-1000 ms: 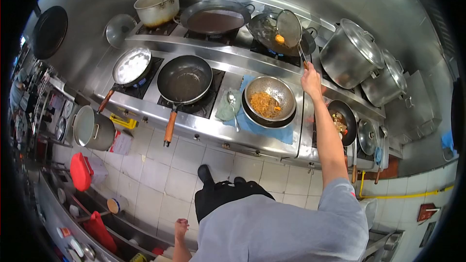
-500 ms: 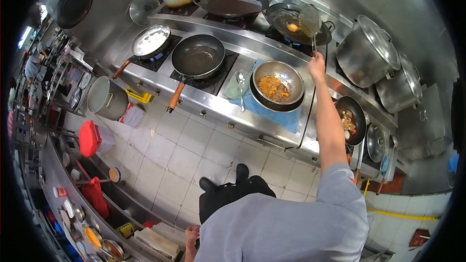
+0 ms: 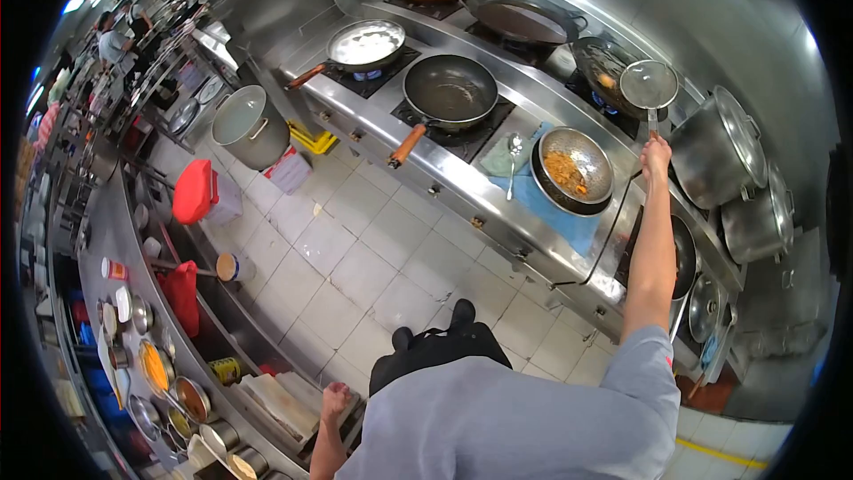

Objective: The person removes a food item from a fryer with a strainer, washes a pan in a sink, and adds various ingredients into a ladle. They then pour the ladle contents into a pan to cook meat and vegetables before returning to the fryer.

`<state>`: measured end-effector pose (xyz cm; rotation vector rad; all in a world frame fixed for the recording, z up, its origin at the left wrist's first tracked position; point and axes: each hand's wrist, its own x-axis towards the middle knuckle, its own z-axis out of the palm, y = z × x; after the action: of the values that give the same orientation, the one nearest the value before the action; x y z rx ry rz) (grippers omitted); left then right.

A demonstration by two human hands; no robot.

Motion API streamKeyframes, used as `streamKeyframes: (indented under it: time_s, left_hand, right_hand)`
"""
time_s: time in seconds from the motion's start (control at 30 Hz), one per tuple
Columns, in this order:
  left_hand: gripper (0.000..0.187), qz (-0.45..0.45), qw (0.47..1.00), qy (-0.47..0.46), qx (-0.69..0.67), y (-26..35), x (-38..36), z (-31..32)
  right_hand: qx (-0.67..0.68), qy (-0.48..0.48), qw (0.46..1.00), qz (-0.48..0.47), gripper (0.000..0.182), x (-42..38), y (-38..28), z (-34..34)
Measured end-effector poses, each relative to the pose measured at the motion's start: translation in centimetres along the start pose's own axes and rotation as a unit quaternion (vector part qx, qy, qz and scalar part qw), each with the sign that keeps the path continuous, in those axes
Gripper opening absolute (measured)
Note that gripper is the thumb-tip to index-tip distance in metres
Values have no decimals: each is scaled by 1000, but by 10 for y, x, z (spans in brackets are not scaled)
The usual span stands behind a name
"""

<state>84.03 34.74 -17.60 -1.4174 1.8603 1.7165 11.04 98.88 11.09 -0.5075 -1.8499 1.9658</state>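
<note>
My right hand (image 3: 656, 153) grips the handle of a round mesh strainer (image 3: 649, 85), which is held up over the right edge of a wok (image 3: 597, 62). A yellow-orange piece lies in that wok, and a blue flame shows under it. Low on the left, beside a counter, my left hand (image 3: 336, 398) hangs with its fingers curled; whatever they hold, if anything, is hidden. Nearer than the wok, a perforated metal bowl (image 3: 593, 156) with browned food rests on a dark pan, on a blue cloth (image 3: 562, 224) with a spoon (image 3: 514, 156) beside it.
Two lidded pots (image 3: 721, 144) stand at the right. Frying pans (image 3: 450, 92) sit on the front burners, their wooden handles sticking out. A large pot (image 3: 251, 127) and a red-lidded bin (image 3: 195, 192) stand on the floor. People (image 3: 114, 44) are far left.
The view has turned, shifting the stove rightward. The strainer, tilted over the wok before, now faces the camera near the wok's right edge. My left hand shows more fully.
</note>
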Motion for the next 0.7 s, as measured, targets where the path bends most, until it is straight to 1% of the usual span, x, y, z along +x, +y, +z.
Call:
streamKeyframes:
  time_s: [0.03, 0.1, 0.13, 0.2, 0.23, 0.3, 0.37, 0.4, 0.43, 0.5, 0.57, 0.63, 0.67, 0.7]
  left_hand:
    - [21, 21, 1000, -7, -3, -2, -1, -7]
    - [22, 66, 997, -27, -5, -15, 2, -19]
    - [22, 36, 999, -19, 3, -22, 3, -23]
    - [24, -20, 999, -6, 29, -31, 5, -34]
    - [25, -9, 1000, -21, 1, -36, 3, -39]
    - [26, 11, 997, -60, -44, -46, -1, -51]
    - [27, 65, 991, -107, -45, -58, -1, -65]
    - [27, 92, 986, -129, -50, -60, 2, -66]
    - [27, 40, 992, -113, -29, -51, 1, -65]
    - [25, -62, 996, -70, 11, -33, -6, -62]
    - [22, -49, 993, -109, -4, -27, 0, -68]
    - [20, 0, 990, -140, 13, -29, 18, -76]
    - [18, 42, 987, -151, 38, -31, 29, -81]
    - [17, 84, 981, -164, 64, -32, 42, -86]
  right_hand:
    - [38, -7, 999, 6, 20, 0, -2, 1]
    - [43, -11, 998, 33, 11, -4, -8, 9]
    - [45, -9, 998, 46, 8, -6, -11, 9]
    - [104, -34, 992, 58, 7, -13, -16, 10]
    - [133, -41, 988, 63, 9, -19, -16, 4]
    - [177, -97, 979, 25, 8, -55, -14, -6]
    - [176, -107, 978, 25, 4, -116, -11, -16]
    - [138, -88, 986, 26, 5, -152, -8, -17]
    - [100, -72, 992, 29, 11, -192, -5, -17]
    - [-21, -1, 997, 68, 15, -271, -9, -10]
    - [-85, -45, 993, 71, 25, -295, 24, -30]
    - [-247, -48, 968, -22, 35, -309, 48, -41]
    - [-251, -62, 965, -54, 42, -322, 47, -37]
    - [-359, -39, 923, -134, 44, -341, 33, -29]
